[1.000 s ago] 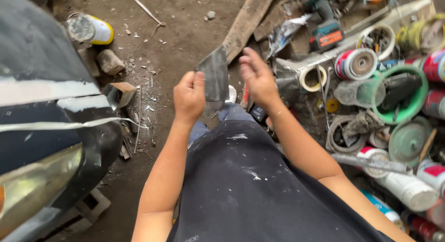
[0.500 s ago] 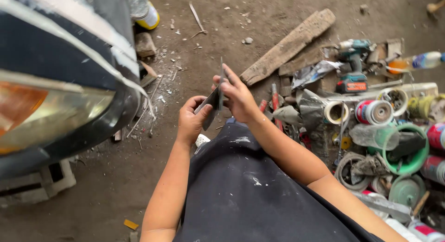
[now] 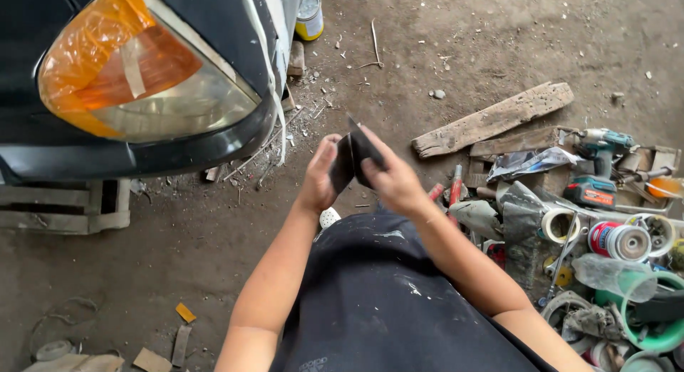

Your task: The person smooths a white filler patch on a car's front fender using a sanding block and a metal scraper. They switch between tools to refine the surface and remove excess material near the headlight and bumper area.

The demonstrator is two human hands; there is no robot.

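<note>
**Dark sheet folded between two hands over a dirt floor**

Dirt floor (image 3: 178, 251) of a workshop, seen from the head camera. At centre, the left hand (image 3: 318, 179) and right hand (image 3: 394, 183) both grip a folded dark sheet (image 3: 351, 158) between them. A car headlight (image 3: 135, 73) sits far left; a wooden plank (image 3: 493, 120), cordless drill (image 3: 597, 165) and tape rolls (image 3: 620, 240) lie right.

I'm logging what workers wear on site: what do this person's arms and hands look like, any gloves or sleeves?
Both arms are bare to above the elbow, with no sleeves in view. The left hand and right hand wear no gloves, rings, watch or bands.
</note>
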